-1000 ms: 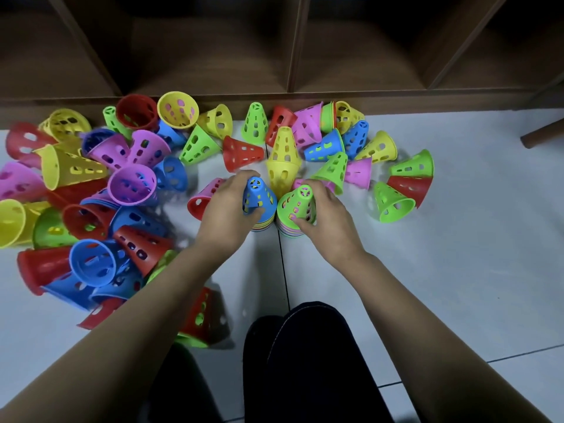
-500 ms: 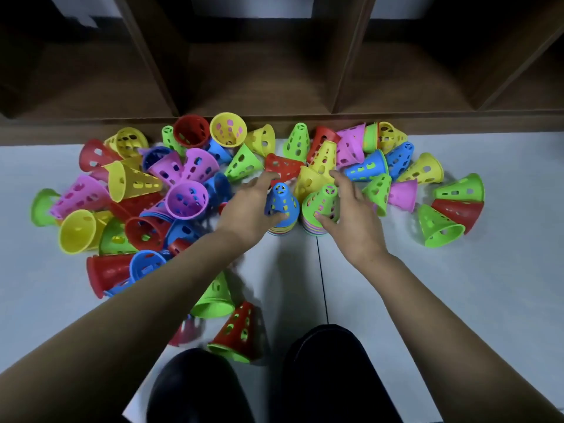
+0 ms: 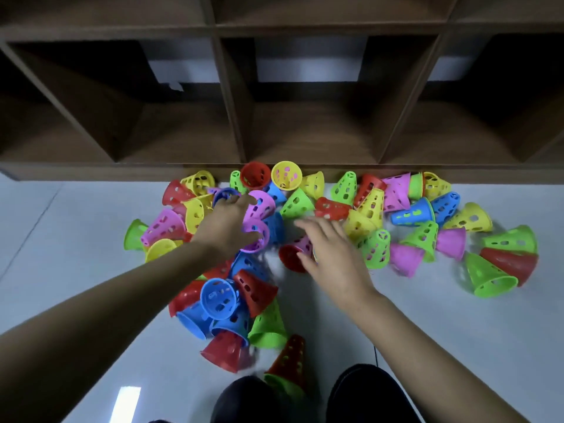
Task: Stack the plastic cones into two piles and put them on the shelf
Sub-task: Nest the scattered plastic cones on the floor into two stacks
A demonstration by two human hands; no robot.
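Plastic cones lie scattered on the floor, tipped every way along the foot of the shelf, with none up there yet! The left hand lands on a purple cone, grip lost in blur, while the right hand hovers, fingers spread, over a red cone. Light, stiff, slick shells by the look of them, so pinch the wide rim.

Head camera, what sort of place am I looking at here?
Likely an indoor playroom or classroom storage corner: a wooden cubby shelf stands on a pale tiled floor, with many coloured plastic cones scattered before it.
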